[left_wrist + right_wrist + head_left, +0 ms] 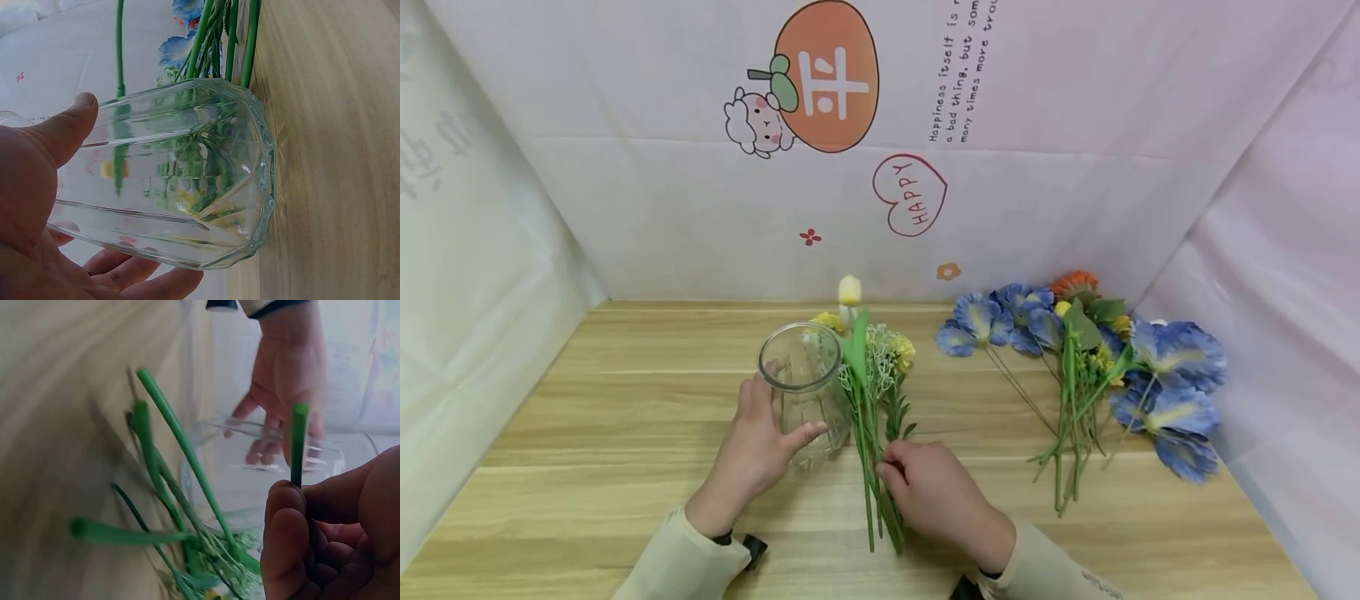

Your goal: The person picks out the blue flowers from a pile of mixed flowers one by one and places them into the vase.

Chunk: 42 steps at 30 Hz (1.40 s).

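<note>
My left hand [758, 446] grips a clear faceted glass vase [808, 408], thumb on the near side and fingers round the far side. The vase stands upright with its round mouth up, its base [265, 187] right at the table. My right hand [936, 492] pinches a green stem [299, 447] between thumb and fingertips. That stem appears to belong to the pale yellow tulip [850, 290], raised beside the vase. Below it lie several other green stems [181, 440] with yellow flowers [901, 350] and small whitish sprigs [880, 358], close to the vase's right side.
On the right of the wooden table [647, 417] lies a pile of artificial flowers: blue irises [1183, 408], an orange bloom [1075, 283] and green stems [1063, 450]. A white printed cloth [700, 225] stands behind the table and along both sides.
</note>
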Available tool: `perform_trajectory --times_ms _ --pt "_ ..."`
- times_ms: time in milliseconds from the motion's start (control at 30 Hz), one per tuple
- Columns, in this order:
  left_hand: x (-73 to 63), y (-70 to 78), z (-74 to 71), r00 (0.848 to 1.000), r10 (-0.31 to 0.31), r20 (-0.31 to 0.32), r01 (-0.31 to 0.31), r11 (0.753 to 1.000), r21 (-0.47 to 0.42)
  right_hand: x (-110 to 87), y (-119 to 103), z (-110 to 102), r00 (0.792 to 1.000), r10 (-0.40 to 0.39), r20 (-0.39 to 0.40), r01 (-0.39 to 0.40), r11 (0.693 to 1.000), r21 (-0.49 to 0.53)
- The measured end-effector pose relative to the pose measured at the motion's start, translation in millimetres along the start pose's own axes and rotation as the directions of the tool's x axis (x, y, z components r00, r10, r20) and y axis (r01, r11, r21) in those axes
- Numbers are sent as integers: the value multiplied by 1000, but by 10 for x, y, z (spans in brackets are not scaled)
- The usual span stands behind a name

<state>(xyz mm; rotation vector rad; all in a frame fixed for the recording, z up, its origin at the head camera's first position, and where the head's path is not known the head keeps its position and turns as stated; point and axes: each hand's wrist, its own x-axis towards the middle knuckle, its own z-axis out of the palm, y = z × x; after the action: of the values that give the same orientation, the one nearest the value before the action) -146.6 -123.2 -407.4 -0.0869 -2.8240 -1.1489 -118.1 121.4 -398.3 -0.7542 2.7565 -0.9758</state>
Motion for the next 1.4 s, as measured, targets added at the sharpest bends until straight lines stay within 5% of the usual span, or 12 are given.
perform_trajectory --times_ms 600,933,1133,1400 --pt "13 19 -21 1000 -17 9 17 1000 -24 1 41 23 997 -35 73 37 999 -27" --pt "-2 22 -24 1000 -21 15 22 1000 -15 -75 307 -253 991 128 -30 -131 979 -154" --pt "-2 21 -26 1000 -13 10 13 1000 -10 -184 596 -487 957 264 -123 -286 932 -224" --pt "1 18 -17 1000 -8 4 8 1000 -11 -420 969 -934 899 416 -138 -438 863 -254"
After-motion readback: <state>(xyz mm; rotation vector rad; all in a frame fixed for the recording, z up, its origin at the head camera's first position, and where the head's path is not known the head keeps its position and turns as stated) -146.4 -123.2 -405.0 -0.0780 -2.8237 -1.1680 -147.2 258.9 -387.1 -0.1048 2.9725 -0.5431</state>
